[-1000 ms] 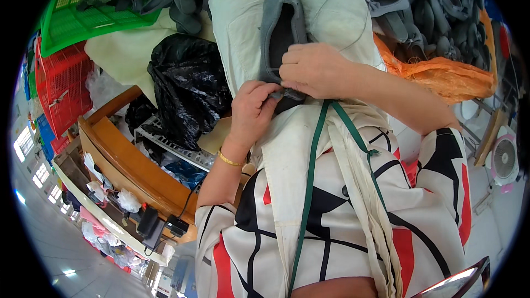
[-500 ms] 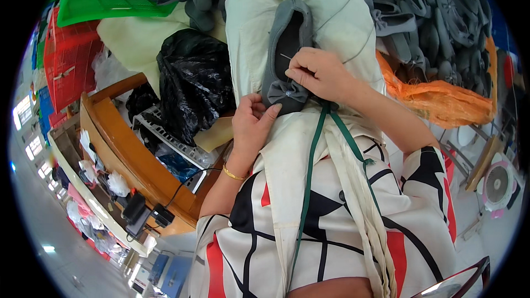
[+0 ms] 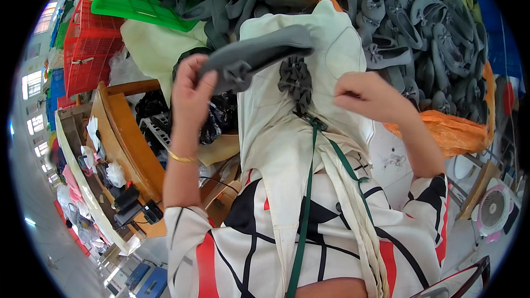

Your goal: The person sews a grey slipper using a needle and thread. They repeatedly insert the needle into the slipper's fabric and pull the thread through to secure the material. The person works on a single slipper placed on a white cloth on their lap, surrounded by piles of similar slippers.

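My left hand [image 3: 190, 91] is raised to the left, its thumb and fingers closed on the toe of a grey flat shoe [image 3: 259, 52] with a bow on it. The shoe is tilted sideways, heel pointing right, somewhat blurred. My right hand [image 3: 371, 95] hangs over the right side of the white cloth [image 3: 332, 36] on my lap, fingers curled together. Whatever is in it is too small to make out. Between the hands, a bunch of dark grey fabric bows [image 3: 296, 84] lies on the cloth, just above the green apron tie [image 3: 314, 124].
Grey shoes [image 3: 400, 19] fill an orange sack [image 3: 452, 132] at the far right, and more grey shoes [image 3: 221, 5] are heaped beyond the cloth. Green [image 3: 143, 11] and red crates [image 3: 91, 44], a wooden drawer unit [image 3: 130, 143] and a black plastic bag [image 3: 223, 113] stand left. A fan [image 3: 494, 208] is at right.
My left hand has lifted the shoe off the cloth and swung it up and left, uncovering the bows. My right hand has moved away from the shoe to the right.
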A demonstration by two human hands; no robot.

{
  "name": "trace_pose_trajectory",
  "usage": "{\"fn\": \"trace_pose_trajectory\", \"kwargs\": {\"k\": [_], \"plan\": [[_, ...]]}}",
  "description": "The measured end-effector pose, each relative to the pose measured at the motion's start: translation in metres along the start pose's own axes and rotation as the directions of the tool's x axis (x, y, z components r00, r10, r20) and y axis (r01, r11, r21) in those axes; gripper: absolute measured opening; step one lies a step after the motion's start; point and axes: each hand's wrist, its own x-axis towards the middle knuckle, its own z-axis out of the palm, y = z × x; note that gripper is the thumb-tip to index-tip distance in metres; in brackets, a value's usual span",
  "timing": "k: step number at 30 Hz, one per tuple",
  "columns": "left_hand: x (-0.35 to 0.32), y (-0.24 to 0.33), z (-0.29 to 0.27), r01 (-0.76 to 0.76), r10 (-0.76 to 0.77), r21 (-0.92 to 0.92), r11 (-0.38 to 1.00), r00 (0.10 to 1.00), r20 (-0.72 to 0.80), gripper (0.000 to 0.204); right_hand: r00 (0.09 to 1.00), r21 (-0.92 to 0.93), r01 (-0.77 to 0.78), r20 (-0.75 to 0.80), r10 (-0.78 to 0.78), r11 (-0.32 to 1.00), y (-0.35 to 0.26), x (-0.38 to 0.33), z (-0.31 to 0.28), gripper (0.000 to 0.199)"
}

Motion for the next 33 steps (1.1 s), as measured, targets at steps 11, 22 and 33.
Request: {"fn": "trace_pose_trajectory", "kwargs": {"k": [11, 22, 33], "plan": [[0.097, -0.042, 0.04, -0.256, 0.046, 0.338, 0.906, 0.852, 0.521, 0.025, 0.89, -0.352, -0.273, -0.445, 0.096, 0.895, 0.069, -0.033, -0.017, 0.01], [0.031, -0.023, 0.055, -0.048, -0.042, 0.569, 0.821, 0.989, 0.145, 0.023, 0.907, 0.056, -0.042, -0.418, 0.062, 0.998, 0.03, 0.11, 0.03, 0.024], [0.004, -0.051, 0.067, 0.001, -0.016, 0.45, 0.893, 0.999, 0.031, 0.022, 0.962, -0.204, 0.147, -0.197, -0.187, 0.968, 0.04, 0.14, 0.075, 0.026]]}}
